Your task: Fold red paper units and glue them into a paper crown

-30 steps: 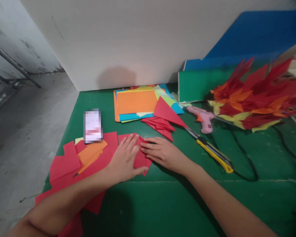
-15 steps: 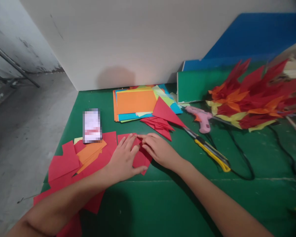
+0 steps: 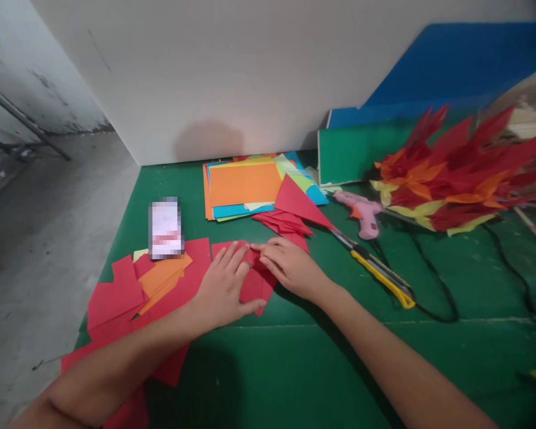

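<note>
A sheet of red paper (image 3: pixel 254 288) lies on the green table (image 3: pixel 321 369) between my two hands, partly covered by them. My left hand (image 3: pixel 223 286) rests flat on it, fingers stretched out and thumb spread toward the lower right corner. At the sheet's upper right edge, my right hand (image 3: pixel 295 268) has its fingers closed on the paper, the index finger pointing left to the left fingertips. Part of the sheet looks folded over there. Just beyond my right hand is a pile of folded red paper pieces (image 3: pixel 286 222).
Red sheets and orange strips (image 3: pixel 163 283) lie left, by a phone (image 3: pixel 166 229). A stack of coloured paper (image 3: pixel 245 185) sits behind. To the right are a yellow utility knife (image 3: pixel 382 277), a pink glue gun (image 3: pixel 361 210) with its cord, and a red-orange paper flame-like piece (image 3: pixel 455 179).
My right hand has shifted slightly along the red sheet's edge, its index finger still stretched left. My left hand stays in place on the paper. The view has moved a little.
</note>
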Demonstrator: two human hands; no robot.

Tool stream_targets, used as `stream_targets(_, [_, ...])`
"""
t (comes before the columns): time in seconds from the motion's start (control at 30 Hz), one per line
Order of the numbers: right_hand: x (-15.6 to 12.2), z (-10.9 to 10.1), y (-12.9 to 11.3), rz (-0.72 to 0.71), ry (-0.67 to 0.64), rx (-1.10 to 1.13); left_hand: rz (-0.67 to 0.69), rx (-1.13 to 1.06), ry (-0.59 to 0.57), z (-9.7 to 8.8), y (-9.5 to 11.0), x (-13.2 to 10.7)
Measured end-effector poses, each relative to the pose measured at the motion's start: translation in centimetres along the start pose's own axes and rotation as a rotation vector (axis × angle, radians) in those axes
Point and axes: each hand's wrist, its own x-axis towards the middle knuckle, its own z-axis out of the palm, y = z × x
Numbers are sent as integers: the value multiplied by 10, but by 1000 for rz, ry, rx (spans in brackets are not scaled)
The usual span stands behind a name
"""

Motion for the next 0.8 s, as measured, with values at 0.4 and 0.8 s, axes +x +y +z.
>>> stream_targets(0.4, [-18, -28, 11, -223, -14, -77, 13, 4, 11, 1, -1, -1])
stream_targets(0.8, [-16, -18, 16, -128, -34, -33, 7, -48, 23, 2, -2, -1])
